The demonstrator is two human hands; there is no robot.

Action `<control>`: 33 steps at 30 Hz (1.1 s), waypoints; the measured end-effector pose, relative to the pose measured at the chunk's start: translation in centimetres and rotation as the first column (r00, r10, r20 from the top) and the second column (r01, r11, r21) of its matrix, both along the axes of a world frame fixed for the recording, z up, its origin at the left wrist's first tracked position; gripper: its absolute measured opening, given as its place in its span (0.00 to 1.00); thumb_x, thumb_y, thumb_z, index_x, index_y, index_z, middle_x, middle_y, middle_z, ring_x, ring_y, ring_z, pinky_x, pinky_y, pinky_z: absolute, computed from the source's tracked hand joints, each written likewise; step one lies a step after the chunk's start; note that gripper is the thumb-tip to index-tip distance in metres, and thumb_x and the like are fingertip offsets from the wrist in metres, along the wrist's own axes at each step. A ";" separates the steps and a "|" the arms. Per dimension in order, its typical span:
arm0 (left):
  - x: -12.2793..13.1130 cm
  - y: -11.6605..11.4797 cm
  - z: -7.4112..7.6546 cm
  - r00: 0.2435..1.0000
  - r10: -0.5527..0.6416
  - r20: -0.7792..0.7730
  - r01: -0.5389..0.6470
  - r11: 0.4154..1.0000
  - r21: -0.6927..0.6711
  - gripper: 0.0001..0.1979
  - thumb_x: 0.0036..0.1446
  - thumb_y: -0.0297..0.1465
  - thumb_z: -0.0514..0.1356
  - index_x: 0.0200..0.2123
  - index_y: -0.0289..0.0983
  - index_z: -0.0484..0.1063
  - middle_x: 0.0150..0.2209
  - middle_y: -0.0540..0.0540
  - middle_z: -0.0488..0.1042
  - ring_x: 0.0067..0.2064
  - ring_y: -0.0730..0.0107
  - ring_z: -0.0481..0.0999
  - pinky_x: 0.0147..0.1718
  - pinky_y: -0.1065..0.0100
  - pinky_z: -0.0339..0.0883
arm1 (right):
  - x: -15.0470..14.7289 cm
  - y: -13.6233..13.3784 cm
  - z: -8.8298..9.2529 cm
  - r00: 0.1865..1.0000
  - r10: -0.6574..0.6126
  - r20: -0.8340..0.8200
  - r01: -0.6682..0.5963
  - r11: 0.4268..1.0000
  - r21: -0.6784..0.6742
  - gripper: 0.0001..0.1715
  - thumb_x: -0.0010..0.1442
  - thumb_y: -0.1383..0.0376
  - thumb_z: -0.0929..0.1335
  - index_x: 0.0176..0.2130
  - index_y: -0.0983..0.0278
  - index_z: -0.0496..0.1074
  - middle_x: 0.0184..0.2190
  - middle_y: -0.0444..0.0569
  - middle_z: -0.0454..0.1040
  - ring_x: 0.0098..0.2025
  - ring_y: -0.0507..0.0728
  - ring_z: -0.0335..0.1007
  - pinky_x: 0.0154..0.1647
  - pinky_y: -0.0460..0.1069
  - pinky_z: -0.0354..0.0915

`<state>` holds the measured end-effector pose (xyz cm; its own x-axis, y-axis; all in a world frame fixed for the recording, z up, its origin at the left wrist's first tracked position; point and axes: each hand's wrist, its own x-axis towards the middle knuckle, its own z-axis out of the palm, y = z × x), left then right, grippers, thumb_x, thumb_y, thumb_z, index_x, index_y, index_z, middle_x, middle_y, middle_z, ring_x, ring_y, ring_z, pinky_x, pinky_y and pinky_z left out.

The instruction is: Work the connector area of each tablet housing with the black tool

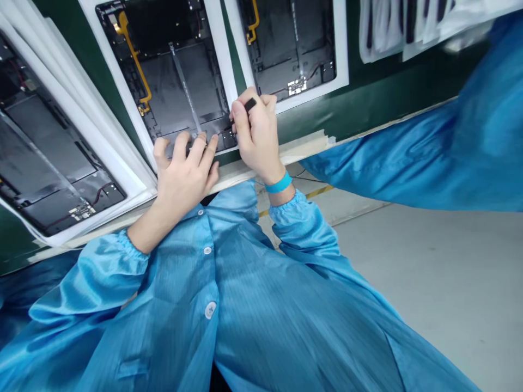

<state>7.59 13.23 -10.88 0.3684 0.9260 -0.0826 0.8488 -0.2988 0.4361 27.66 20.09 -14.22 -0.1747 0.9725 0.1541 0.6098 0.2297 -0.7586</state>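
In front of me lies an opened tablet housing (186, 81) in a white frame, with a yellow flex cable (133, 54) and a silvery strip (184, 84) inside. My left hand (183, 171) rests on its near edge, fingers spread and bent, fingertips on the lower part and holding nothing. At the housing's near right corner, my right hand (258, 133) is closed around a slim black tool (250, 104). One end of the tool sticks out above the fingers. Its working tip is too small to make out.
More opened tablet housings lie to the left (53, 158) and right (292, 49) on the green mat (351, 103). White sleeves (392, 27) stand at the far right. Tape (302, 147) runs along the table edge. A neighbour's blue sleeve (429, 141) reaches in from the right.
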 end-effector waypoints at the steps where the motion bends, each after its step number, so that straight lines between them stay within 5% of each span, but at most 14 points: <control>1: 0.0 0.0 0.0 1.000 -0.002 0.001 0.002 1.000 0.008 0.30 0.78 0.36 0.55 0.79 0.46 0.68 0.74 0.36 0.74 0.76 0.28 0.70 0.74 0.20 0.52 | 0.0 0.0 0.1 1.000 -0.012 0.014 0.012 1.000 -0.013 0.37 0.81 0.37 0.46 0.41 0.51 0.67 0.44 0.52 0.81 0.51 0.65 0.73 0.69 0.66 0.66; 6: 0.1 0.6 0.7 1.000 -0.024 -0.013 0.024 1.000 -0.008 0.30 0.75 0.34 0.57 0.78 0.47 0.69 0.76 0.34 0.72 0.78 0.25 0.67 0.73 0.16 0.50 | 0.1 -0.3 0.5 0.999 -0.034 -0.003 0.034 0.996 -0.085 0.35 0.80 0.35 0.47 0.41 0.50 0.67 0.49 0.52 0.82 0.54 0.66 0.71 0.74 0.66 0.61; 13: -0.5 1.5 1.6 0.998 -0.011 -0.060 0.006 0.996 -0.091 0.28 0.73 0.35 0.61 0.74 0.53 0.72 0.80 0.39 0.65 0.83 0.28 0.58 0.76 0.17 0.45 | -0.3 -0.8 -0.1 0.982 -0.029 -0.187 0.019 0.998 -0.055 0.36 0.80 0.32 0.52 0.41 0.53 0.69 0.36 0.47 0.76 0.43 0.63 0.76 0.67 0.65 0.71; 24: -1.0 0.4 0.1 1.000 0.020 -0.011 -0.020 1.000 0.003 0.31 0.72 0.39 0.63 0.75 0.58 0.69 0.81 0.45 0.64 0.85 0.31 0.55 0.75 0.16 0.47 | 0.0 -0.8 -0.6 0.993 0.024 -0.114 -0.035 0.995 -0.096 0.33 0.82 0.38 0.53 0.43 0.52 0.74 0.38 0.51 0.78 0.52 0.67 0.78 0.72 0.68 0.69; 33: -0.9 0.8 0.4 0.999 -0.015 -0.042 0.017 0.999 0.047 0.28 0.74 0.36 0.60 0.73 0.58 0.70 0.82 0.47 0.62 0.85 0.33 0.54 0.73 0.15 0.50 | -0.6 -0.9 -0.3 0.998 -0.033 -0.056 0.033 0.999 -0.005 0.34 0.83 0.38 0.51 0.40 0.52 0.71 0.37 0.50 0.81 0.47 0.65 0.78 0.66 0.66 0.70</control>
